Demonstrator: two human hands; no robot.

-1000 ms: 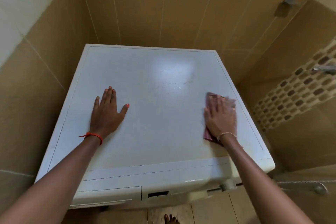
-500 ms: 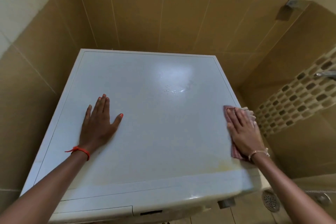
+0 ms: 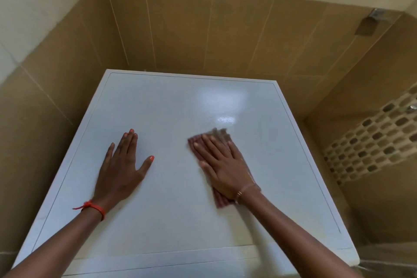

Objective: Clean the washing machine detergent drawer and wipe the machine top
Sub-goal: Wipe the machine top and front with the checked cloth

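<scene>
The white washing machine top point(image 3: 171, 106) fills the middle of the head view. My left hand point(image 3: 121, 167) lies flat on it, fingers spread, holding nothing. My right hand point(image 3: 222, 165) presses a reddish-brown cloth point(image 3: 220, 201) flat against the top near its centre, the cloth showing beyond the fingertips and under the wrist. A wet shiny patch point(image 3: 225, 119) glints just behind the cloth. The detergent drawer is out of view below the front edge.
Tan tiled walls point(image 3: 203, 29) close in behind and on the left of the machine. A mosaic tile band point(image 3: 374, 142) runs along the right wall, with a gap between it and the machine's right edge.
My right hand has slid the cloth from the right edge of the top back toward the centre. My left hand stays flat in place. The camera has tilted up.
</scene>
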